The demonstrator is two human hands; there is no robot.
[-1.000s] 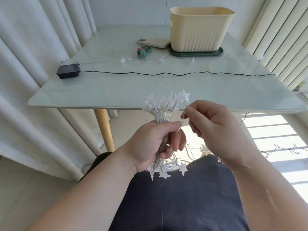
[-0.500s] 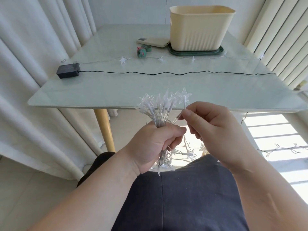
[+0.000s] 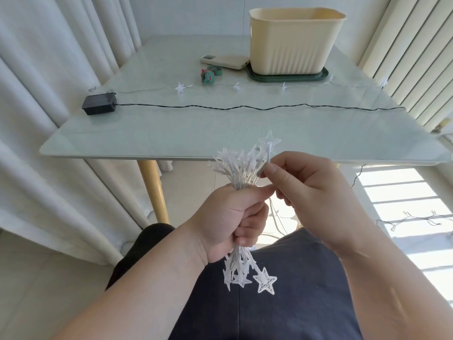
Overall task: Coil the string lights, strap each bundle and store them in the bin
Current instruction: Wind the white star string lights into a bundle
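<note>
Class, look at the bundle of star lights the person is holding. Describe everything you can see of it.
The bundle of star lights is a folded bunch of thin clear wire carrying white, translucent plastic-looking stars. The left hand has it in a fist grip around the middle, roughly upright. Stars fan out above the fist and hang below it over the dark lap. The right hand pinches one strand beside the top stars.

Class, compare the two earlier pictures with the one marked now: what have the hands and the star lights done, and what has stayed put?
The right hand lifted one more star up beside the top of the bundle. The left hand stayed closed around the bundle's middle, and stars again hang in a cluster beneath it. The bin, black battery box and dark wire on the table did not move.
</note>
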